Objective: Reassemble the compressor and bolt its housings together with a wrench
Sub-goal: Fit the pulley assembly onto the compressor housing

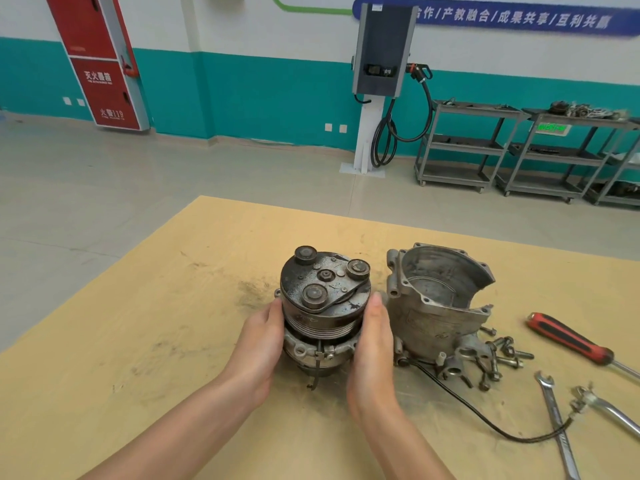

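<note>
Table (173, 306): tan board top, carries all parts and tools
Open housing (440, 299): lies on its side just right of the pulley unit, hollow and with nothing fitted in it; the two are not joined
Pulley unit (325, 299): compressor front half with clutch plate on top, stands upright near table centre, between both hands
Left hand (259, 341): fingers curled against the left side of the pulley unit, grasping it
Right hand (372, 344): fingers fairly straight, pressed flat on the right side of the pulley unit, steadying rather than clenching
Screwdriver (571, 339): red handle, far right, untouched
Wrench (554, 410): lies at the right edge, untouched
Bolts (502, 355): loose pile beside the open housing, none fitted
Progress: early stage, judged from layout; mating the halves, inserting bolts and tightening all remain
</note>
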Demonstrator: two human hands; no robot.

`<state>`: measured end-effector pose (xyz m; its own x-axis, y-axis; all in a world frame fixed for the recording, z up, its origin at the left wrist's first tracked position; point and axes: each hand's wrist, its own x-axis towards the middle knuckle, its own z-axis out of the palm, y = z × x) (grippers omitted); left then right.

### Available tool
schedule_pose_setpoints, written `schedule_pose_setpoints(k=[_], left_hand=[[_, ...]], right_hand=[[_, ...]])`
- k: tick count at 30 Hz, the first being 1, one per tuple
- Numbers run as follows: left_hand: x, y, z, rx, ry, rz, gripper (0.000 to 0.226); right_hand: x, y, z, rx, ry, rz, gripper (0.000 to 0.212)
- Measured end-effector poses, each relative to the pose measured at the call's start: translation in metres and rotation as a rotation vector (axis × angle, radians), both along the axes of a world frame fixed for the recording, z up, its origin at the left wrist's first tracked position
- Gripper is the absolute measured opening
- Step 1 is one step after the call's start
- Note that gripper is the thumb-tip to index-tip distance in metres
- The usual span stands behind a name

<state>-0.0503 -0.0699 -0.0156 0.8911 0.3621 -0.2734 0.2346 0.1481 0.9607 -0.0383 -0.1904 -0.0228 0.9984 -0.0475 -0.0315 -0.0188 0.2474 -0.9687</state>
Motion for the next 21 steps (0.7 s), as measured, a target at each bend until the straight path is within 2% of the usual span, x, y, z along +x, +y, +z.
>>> schedule_pose_setpoints(k=[6,10,13,21], left_hand=[[0.006,0.006,0.0,0.092,0.009,-0.007,0.039],[0.001,0.006,0.004,-0.045,-0.005,-0.011,0.046],[0.002,-0.007,0.01,-0.143,-0.076,0.035,0.047],[0.005,-0.019,0.013,-0.137,-0.198,0.093,0.042]], right_hand=[[0.003,-0.005,-0.001,-0.086,-0.024,0.055,0.106],[0.007,-0.01,0.004,-0.128,-0.085,0.073,0.09],[0.008,-0.008,0.008,-0.145,-0.138,0.043,0.094],[0.009,-0.004,0.009,-0.131,-0.16,-0.015,0.092]])
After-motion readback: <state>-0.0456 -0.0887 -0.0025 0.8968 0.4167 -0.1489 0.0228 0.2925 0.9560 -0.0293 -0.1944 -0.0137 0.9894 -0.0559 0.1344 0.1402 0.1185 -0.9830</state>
